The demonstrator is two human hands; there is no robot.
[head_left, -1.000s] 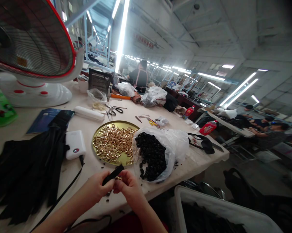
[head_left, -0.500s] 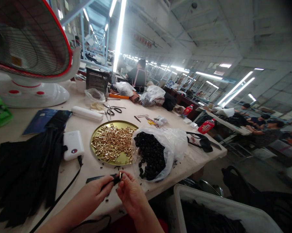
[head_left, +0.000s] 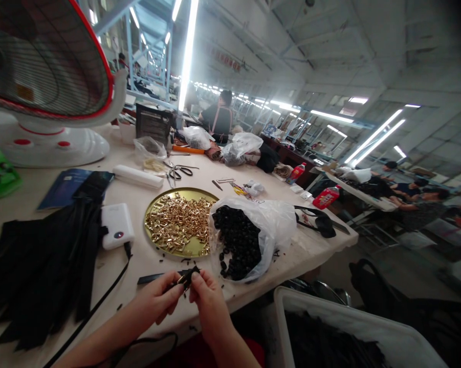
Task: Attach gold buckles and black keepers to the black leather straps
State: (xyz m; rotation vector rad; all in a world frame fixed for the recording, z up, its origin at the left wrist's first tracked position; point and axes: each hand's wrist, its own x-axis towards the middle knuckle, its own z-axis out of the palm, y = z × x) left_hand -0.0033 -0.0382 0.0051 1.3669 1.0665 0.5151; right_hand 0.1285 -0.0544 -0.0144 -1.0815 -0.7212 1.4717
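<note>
My left hand (head_left: 157, 301) and my right hand (head_left: 207, 296) meet at the table's near edge, both pinched on the end of a flat black strap (head_left: 153, 278) that trails left across the table. A small gold metal piece shows at the strap's tip between my fingertips. Just beyond my hands a round gold tray (head_left: 153, 210) holds several gold metal fittings (head_left: 178, 227). To its right, an open clear plastic bag (head_left: 280, 220) is filled with small black parts (head_left: 238, 245).
A pile of black straps (head_left: 42, 266) lies at left beside a white power bank (head_left: 117, 232) with a cable. A fan (head_left: 42, 76), scissors (head_left: 178, 171) and bags stand farther back. A white bin (head_left: 330, 327) sits below the table edge at right. Other people work at distant tables.
The strap, held raised a second ago, now lies flat along the table to the left. My hands have kept pinching its end, shifting slightly.
</note>
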